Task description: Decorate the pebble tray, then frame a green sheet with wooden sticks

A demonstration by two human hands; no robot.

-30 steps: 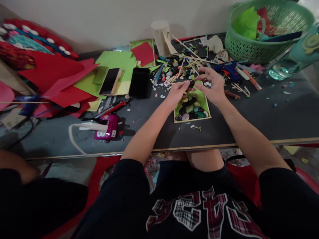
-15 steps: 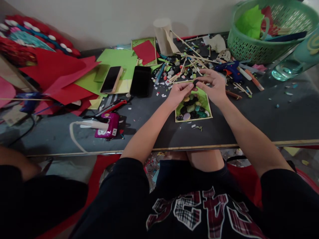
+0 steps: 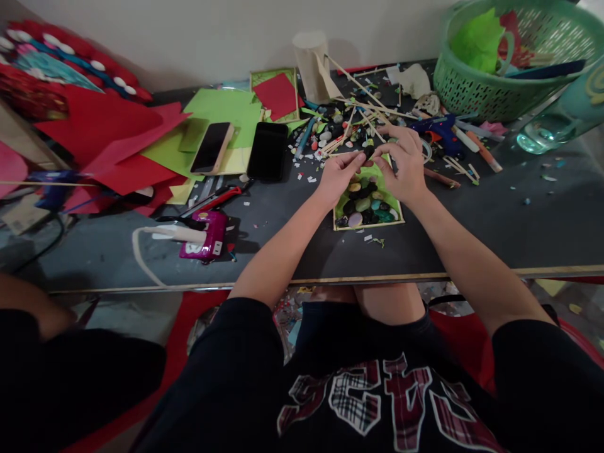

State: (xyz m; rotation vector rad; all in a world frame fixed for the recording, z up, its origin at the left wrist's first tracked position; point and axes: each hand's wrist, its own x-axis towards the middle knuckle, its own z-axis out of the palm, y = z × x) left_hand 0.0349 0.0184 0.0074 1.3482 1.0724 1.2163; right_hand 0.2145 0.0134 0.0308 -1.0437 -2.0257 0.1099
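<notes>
A small black stone (image 3: 369, 152) is held up between my hands, above the far edge of a small tray. My left hand (image 3: 340, 179) pinches it between thumb and fingers. From the other side, my right hand (image 3: 406, 165) has its thumb and index fingertips on the stone, the other fingers loosely curved. Below lies the shallow green tray (image 3: 396, 216) with a pale stick border. Smooth pebbles (image 3: 363, 205) in black, green, yellowish and lilac cover much of its lower part. My hands hide its upper part.
Behind my hands spread loose pebbles and wooden sticks (image 3: 346, 129). A blue glue gun (image 3: 441, 133), green basket (image 3: 472, 94) and water bottle (image 3: 542, 129) stand right. Leftward are two phones (image 3: 267, 152), coloured paper (image 3: 117, 145), a red cutter (image 3: 221, 199) and a purple power socket (image 3: 207, 234). Another person's arm (image 3: 33, 305) shows left.
My hands stay over the tray with the black stone. The right thumb and fingers have shifted slightly around it, and the stone seems a little turned.
</notes>
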